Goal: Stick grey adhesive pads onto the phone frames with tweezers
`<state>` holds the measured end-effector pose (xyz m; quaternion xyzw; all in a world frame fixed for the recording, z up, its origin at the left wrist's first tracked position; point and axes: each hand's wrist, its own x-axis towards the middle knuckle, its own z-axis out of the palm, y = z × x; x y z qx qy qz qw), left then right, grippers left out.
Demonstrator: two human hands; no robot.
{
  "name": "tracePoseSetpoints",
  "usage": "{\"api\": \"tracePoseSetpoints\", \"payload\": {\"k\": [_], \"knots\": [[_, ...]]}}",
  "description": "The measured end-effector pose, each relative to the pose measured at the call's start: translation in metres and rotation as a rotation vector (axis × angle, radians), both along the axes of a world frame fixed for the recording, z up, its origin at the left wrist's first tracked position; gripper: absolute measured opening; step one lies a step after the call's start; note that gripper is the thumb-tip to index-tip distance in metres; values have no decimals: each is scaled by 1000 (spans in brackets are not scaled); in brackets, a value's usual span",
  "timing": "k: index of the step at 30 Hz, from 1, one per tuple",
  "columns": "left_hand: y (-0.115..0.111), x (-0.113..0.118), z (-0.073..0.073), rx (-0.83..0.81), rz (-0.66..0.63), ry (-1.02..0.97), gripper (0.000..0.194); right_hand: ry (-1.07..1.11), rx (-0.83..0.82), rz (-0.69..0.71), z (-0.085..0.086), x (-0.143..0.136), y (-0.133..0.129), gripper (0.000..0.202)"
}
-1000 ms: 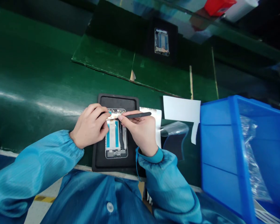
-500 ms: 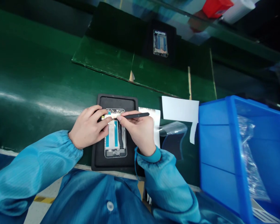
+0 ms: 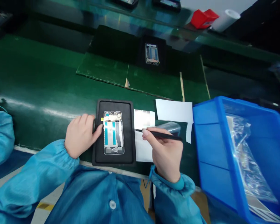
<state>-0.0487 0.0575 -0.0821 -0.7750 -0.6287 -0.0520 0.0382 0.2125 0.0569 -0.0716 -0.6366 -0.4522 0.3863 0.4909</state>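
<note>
An opened phone [image 3: 114, 133] lies in a black tray [image 3: 128, 133], its battery area marked by two blue strips and a small yellow tab at its upper left edge. My left hand [image 3: 80, 133] grips the tray's left edge, thumb over the rim beside the phone. Black tweezers [image 3: 165, 135] are held in my right hand [image 3: 166, 152], to the right of the tray. Their tips are over a silvery-white sheet [image 3: 144, 119] next to the tray, and I cannot tell whether anything is between them.
White paper [image 3: 174, 110] lies beyond the sheet, near clear film [image 3: 170, 127]. A blue bin [image 3: 217, 149] with plastic bags stands on the right. Another phone [image 3: 151, 54] lies farther back. A co-worker's sleeve [image 3: 1, 137] shows at the left edge.
My right hand has moved right with the tweezers, away from the phone. My left hand has drawn back from the phone to the tray's left edge. The view has shifted slightly.
</note>
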Motion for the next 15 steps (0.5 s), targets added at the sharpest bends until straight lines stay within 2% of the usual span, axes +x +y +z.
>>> {"api": "tracePoseSetpoints", "payload": {"k": [2, 4, 7, 9, 12, 14, 15], "knots": [[-3, 3, 3, -184, 161, 24, 37, 68, -27, -33, -8, 10, -15, 23], [0, 7, 8, -330, 217, 65, 36, 148, -59, -50, -18, 17, -27, 24], [9, -3, 18, -389, 281, 120, 40, 225, -128, -25, -33, 22, -38, 26], [16, -30, 22, -388, 334, 158, 42, 261, -150, 5, -42, 23, -39, 27], [32, -91, 29, -363, 424, 222, 38, 327, -113, 30, -48, 25, -38, 31], [47, -126, 40, -326, 520, 252, 29, 361, -85, 40, -49, 25, -37, 32], [56, -135, 48, -261, 581, 248, 24, 374, -77, 43, -48, 25, -37, 33]]}}
